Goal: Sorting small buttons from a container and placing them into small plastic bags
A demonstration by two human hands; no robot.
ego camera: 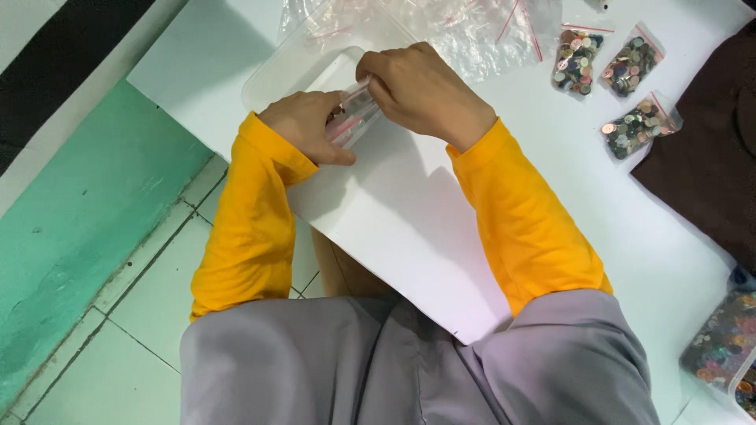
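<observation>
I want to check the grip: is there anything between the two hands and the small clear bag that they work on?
Nothing visible stands between them. The left hand and the right hand both pinch the small clear bag directly, above the white table. The clear tray lies behind the bag, not in between.

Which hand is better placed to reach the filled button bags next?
Probably the right hand: it is nearer the three filled button bags. The left hand is farther away. Both grip a small clear bag.

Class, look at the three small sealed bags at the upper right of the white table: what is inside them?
Each of the three small bags holds a heap of mixed coloured buttons, seen through the clear plastic. Buttons deeper in each heap are covered by those above.
</observation>
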